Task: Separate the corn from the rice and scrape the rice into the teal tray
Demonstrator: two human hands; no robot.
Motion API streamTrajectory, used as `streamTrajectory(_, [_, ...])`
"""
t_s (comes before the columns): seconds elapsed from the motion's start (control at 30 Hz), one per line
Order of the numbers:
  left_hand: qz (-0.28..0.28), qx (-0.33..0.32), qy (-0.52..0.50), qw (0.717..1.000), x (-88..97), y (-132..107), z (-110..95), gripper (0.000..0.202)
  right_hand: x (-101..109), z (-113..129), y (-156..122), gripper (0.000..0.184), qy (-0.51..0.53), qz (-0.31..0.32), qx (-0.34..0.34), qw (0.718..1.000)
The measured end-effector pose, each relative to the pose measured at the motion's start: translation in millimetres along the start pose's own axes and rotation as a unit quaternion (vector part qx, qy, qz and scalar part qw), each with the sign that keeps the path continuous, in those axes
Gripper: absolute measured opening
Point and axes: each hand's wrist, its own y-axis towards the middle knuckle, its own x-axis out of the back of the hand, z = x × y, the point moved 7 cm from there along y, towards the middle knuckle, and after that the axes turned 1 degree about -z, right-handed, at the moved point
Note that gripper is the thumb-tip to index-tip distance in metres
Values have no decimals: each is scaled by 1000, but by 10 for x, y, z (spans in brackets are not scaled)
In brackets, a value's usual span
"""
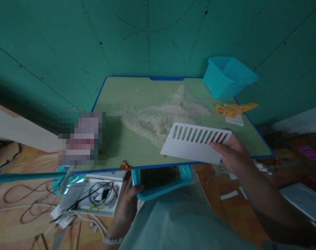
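Observation:
My right hand (pixel 233 151) is closed on a white slotted plastic scraper (pixel 191 151), gripping its right end above the table's front edge. Just beyond the scraper, a spread pile of whitish grains (pixel 158 118) lies on the table, with a few orange-brown bits near its front. Below the front edge, my left hand (pixel 129 201) grips the left end of a shallow turquoise tray (pixel 163 192). Small greenish-brown pellets (pixel 160 176) cover the tray's bottom. Part of the tray is hidden under the table edge.
The pale green table (pixel 108 139) has a blue rim. A turquoise bin (pixel 217 83) stands at its back right, near an orange cloth (pixel 233 109). A blurred-out object (pixel 82 139) is at the left edge. Cables and a white box (pixel 105 206) lie on the floor.

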Motion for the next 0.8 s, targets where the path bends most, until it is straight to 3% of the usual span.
streamTrajectory(0.13, [1,2,8,1000,0,9,6,60,10,4,-1,32,-24,-2,6,1000])
streamTrajectory(0.43, [5,-5,4,1000,-7,26,13,61,-178,3,-167,23,-19,20,-24,999])
streamTrajectory(0.6, [3,24,10,1000,13,45,83,54,12,-79,57,37,-4,-28,-16,999])
streamTrajectory(0.8, [-12,19,3,1000,90,67,117,55,253,104,265,42,24,-112,24,993])
